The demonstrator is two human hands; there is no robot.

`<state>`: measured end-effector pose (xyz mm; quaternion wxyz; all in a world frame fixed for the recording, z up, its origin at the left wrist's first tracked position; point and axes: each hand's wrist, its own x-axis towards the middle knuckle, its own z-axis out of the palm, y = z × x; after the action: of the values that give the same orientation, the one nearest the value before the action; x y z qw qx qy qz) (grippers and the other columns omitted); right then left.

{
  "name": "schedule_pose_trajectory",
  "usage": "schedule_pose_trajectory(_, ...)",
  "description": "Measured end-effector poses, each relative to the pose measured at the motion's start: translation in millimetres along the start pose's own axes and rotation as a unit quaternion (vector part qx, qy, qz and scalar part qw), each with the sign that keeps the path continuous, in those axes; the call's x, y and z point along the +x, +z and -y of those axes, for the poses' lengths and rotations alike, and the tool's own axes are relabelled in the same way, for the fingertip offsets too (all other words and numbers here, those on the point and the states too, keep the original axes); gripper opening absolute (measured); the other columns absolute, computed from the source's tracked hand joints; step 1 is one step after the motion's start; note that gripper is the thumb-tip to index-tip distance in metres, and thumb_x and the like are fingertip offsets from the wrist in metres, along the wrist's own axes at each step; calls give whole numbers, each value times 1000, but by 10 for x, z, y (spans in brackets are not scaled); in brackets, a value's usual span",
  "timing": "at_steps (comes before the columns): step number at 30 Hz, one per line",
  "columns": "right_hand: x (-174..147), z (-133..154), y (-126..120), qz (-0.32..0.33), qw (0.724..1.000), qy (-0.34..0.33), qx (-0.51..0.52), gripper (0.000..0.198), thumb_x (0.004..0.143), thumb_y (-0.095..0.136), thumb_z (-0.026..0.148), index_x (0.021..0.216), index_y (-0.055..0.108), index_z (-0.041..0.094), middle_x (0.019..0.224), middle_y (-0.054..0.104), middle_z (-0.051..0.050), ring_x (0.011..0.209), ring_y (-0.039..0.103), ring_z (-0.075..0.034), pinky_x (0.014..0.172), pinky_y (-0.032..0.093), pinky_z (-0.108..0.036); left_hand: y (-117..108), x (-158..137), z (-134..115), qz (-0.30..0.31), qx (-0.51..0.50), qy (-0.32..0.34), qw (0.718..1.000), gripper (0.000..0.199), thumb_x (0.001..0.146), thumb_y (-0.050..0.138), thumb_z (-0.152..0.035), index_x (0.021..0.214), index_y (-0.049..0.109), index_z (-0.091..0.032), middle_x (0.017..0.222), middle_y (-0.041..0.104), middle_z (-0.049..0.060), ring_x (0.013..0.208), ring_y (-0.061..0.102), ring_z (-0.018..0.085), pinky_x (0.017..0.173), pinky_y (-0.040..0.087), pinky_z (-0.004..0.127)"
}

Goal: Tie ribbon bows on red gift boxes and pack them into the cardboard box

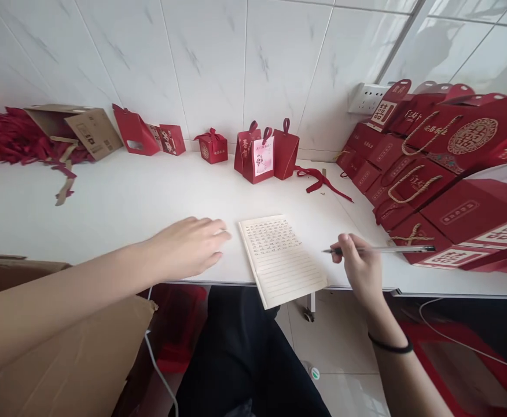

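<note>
A lined notebook [286, 275] lies on the white table [171, 194], its lower corner jutting past the front edge. Handwriting fills the upper lines of the page; the lower lines are blank. My right hand [361, 266] is closed round a pen [392, 249], right of the notebook and apart from the page. The pen lies nearly level, its tip pointing left. To the left of the notebook, my left hand [197, 246] rests over the table with nothing in it, fingers loosely bent and a little apart.
Red gift boxes [414, 156] are stacked at the right. Several small red boxes [266, 153] stand along the tiled wall, beside a red ribbon [320, 180]. An open cardboard box [91, 133] lies back left. A large carton [62, 353] and a white cable [158, 365] are below left.
</note>
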<state>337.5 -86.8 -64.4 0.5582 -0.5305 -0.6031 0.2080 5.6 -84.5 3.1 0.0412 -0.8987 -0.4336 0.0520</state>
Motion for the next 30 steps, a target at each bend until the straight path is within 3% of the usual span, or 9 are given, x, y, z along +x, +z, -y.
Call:
schedule_pose_trajectory(3,-212,-5,-6,-15,999,41,-20,43,86,55,49,57,54,17,50,51,0,51,48,-14,49,36,-23,90,427,-97,74,-19,57,995,47,83,46,-25,130,45,-20,140,39,9,116,48,25,93,40,36)
schedule_pose_trajectory(6,-289,115,98,-22,998,62,12,32,82,62,41,62,52,18,55,52,1,52,48,-14,49,36,-22,282,535,-74,85,-80,60,991,52,86,42,-28,138,34,-22,148,26,5,128,35,24,101,34,34)
schedule_pose_trajectory(11,-162,377,583,81,994,55,55,27,77,65,34,65,48,18,57,50,2,52,46,-13,49,35,-22,328,479,-97,107,-99,54,988,52,87,41,-29,137,35,-18,146,32,6,130,32,25,104,29,35)
schedule_pose_trajectory(16,-95,345,959,147,986,70,25,35,79,59,34,56,36,19,52,41,4,50,38,-12,51,31,-23,252,527,-145,111,-97,57,987,52,86,44,-28,136,37,-17,144,34,7,127,35,24,102,31,35)
schedule_pose_trajectory(30,-141,274,1004,185,979,77,-36,31,74,53,29,56,30,19,50,29,6,50,25,-11,46,23,-22,260,523,-168,121,-103,52,986,52,87,44,-27,136,36,-15,145,33,8,128,34,25,102,31,37)
